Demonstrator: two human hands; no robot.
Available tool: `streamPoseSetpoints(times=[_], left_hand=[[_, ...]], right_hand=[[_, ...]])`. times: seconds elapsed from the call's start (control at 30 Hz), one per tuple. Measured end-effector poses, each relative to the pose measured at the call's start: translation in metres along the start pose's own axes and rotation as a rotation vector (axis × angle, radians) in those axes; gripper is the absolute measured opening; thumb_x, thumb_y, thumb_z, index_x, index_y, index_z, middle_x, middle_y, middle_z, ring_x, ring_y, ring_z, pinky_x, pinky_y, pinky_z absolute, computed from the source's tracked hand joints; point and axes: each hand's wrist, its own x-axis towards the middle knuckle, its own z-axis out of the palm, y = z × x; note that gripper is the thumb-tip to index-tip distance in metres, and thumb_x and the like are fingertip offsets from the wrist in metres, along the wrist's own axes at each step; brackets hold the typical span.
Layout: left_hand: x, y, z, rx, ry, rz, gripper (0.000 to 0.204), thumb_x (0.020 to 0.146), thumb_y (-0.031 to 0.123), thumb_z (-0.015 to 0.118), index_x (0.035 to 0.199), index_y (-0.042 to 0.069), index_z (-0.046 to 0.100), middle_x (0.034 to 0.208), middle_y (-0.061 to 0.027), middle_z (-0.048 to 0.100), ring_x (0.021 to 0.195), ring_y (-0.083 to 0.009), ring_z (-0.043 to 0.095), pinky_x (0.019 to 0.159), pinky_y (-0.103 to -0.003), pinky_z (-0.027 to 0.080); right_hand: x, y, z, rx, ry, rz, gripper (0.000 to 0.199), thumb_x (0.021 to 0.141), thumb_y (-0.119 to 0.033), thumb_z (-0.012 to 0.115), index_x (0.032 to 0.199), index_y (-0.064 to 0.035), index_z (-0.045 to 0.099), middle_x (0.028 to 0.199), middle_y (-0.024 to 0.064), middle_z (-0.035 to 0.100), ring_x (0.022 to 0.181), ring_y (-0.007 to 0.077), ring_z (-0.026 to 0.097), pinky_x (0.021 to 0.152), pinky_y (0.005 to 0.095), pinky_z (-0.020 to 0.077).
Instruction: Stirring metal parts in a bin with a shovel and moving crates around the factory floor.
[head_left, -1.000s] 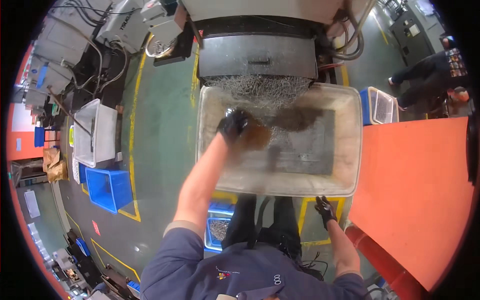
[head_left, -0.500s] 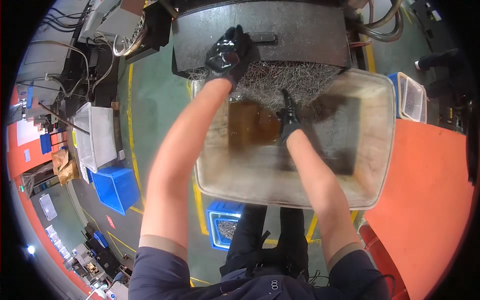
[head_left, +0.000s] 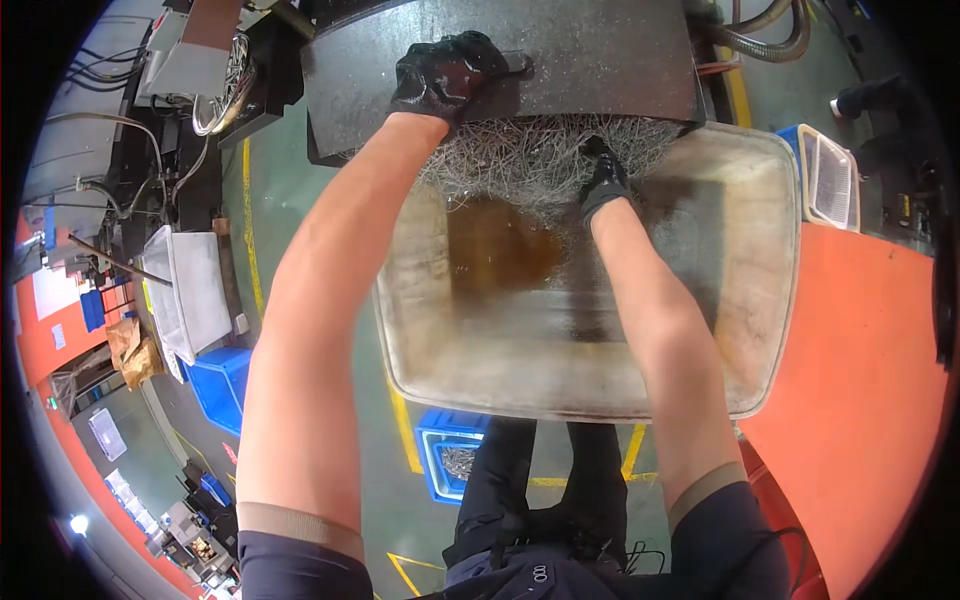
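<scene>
My left hand (head_left: 450,75), in a wet black glove, is closed at the handle (head_left: 525,67) on a dark metal cover (head_left: 600,60); its knuckles hide most of that handle. Below the cover's lower edge spills a thick tangle of thin metal shavings (head_left: 520,165). My right hand (head_left: 606,178), gloved in black too, reaches into the right part of this tangle, its fingers bent into the strands. Under both arms stands a big, dirty off-white plastic tub (head_left: 500,385), with brownish liquid (head_left: 500,245) on its bottom. Shavings hang over its far side.
By my legs a blue crate (head_left: 435,470) holds metal shavings. A white bin (head_left: 200,290) and another blue crate (head_left: 218,385) stand at the left. White basket (head_left: 830,180) and orange surface (head_left: 860,340) are at the right. Hoses (head_left: 770,45) run beside the cover.
My left hand has shifted right onto the handle. My right hand has moved up and slightly right, deeper into the shavings. The view has shifted a little.
</scene>
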Motion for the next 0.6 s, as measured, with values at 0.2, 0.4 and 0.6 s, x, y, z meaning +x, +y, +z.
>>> streamPoseSetpoints(times=[0.2,0.4,0.6], left_hand=[[-0.005,-0.022,-0.038,-0.074,-0.134,-0.049,0.021,0.08,0.031,0.06,0.097,0.021,0.065,0.097,-0.0104,0.067,0.091,-0.0316,0.064,0.077,-0.041,0.051],[0.013,-0.151,-0.001,-0.338,0.04,0.01,0.015,0.085,0.018,0.055,0.082,0.003,0.057,0.076,-0.0119,0.056,0.073,-0.0248,0.052,0.083,-0.04,0.049],[0.032,-0.13,0.025,-0.945,-0.224,-0.287,0.036,0.076,0.046,0.062,0.088,0.013,0.068,0.093,-0.0126,0.067,0.088,-0.0321,0.061,0.08,-0.039,0.049]], right_hand=[[-0.061,0.028,0.024,0.087,-0.134,0.129,0.048,0.079,-0.028,0.068,0.121,-0.0053,0.059,0.12,0.0114,0.06,0.106,0.0293,0.056,0.097,0.0428,0.0409],[-0.158,0.071,0.066,0.187,-0.14,0.259,0.056,0.077,-0.025,0.071,0.129,-0.0109,0.054,0.13,0.008,0.055,0.12,0.0297,0.048,0.104,0.0457,0.0342],[-0.15,0.068,-0.015,0.34,-0.19,0.085,0.052,0.075,-0.018,0.071,0.125,-0.0134,0.058,0.121,0.0037,0.06,0.11,0.0241,0.054,0.101,0.0433,0.0359]])
